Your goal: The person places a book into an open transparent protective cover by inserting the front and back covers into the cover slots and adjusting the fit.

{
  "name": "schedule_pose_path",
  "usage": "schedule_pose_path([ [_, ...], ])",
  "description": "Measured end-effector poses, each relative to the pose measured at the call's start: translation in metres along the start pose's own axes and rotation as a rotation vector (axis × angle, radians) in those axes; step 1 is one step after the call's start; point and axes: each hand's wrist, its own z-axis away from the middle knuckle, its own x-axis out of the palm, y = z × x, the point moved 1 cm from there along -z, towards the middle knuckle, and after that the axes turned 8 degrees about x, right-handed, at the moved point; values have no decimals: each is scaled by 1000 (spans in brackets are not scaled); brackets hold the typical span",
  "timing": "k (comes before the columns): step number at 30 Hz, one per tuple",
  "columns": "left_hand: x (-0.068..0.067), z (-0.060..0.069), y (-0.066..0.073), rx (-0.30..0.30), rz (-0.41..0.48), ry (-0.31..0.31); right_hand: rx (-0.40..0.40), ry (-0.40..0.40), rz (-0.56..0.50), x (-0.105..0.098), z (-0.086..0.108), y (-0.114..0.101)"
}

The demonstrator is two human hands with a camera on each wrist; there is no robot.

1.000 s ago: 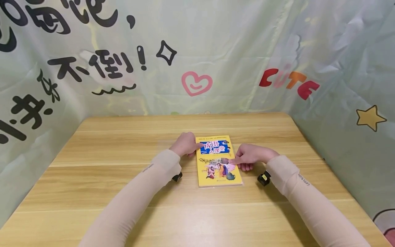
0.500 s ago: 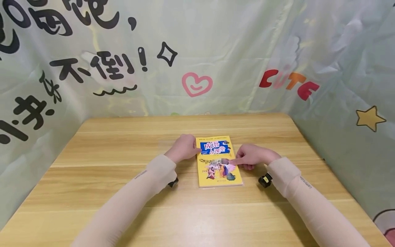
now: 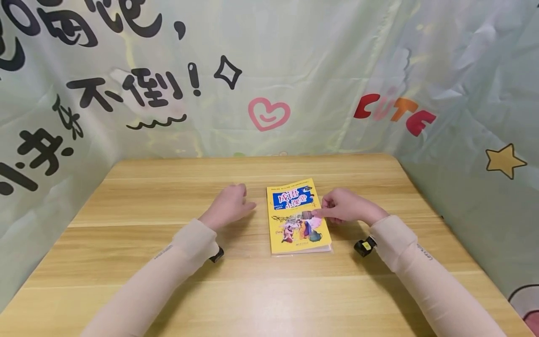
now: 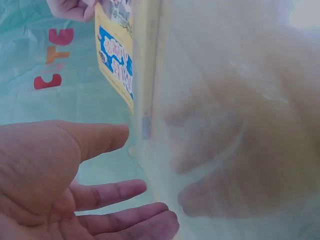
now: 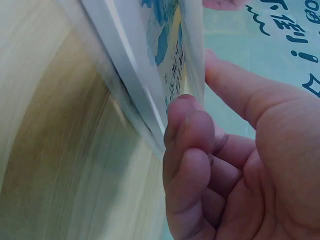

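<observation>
Head: book point(image 3: 298, 220) is lying on table point(image 3: 168, 262), its cover point(image 3: 278, 234) now rising at right; half second ago it was lying flat. Left hand point(image 3: 229, 206) has left book, is hovering at book's left, holding nothing. Right hand point(image 3: 347, 206), at book's right edge, is pinching cover. Left wrist: thumb and fingers are spreading apart near book. Right wrist: fingers are curling behind raised cover; right hand alone seems to be opening book.
</observation>
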Motion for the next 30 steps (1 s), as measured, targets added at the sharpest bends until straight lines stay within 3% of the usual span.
schedule_pose_path([
  [10, -7, 24, -8, 23, -13, -38, 13, 22, -20, 1, -4, -3],
  [18, -4, 35, -10, -3, 2, -119, 8, 36, -18, 2, -6, -2],
  [30, 4, 44, -10, 32, -100, -76, 33, 33, -39, 4, -6, -3],
])
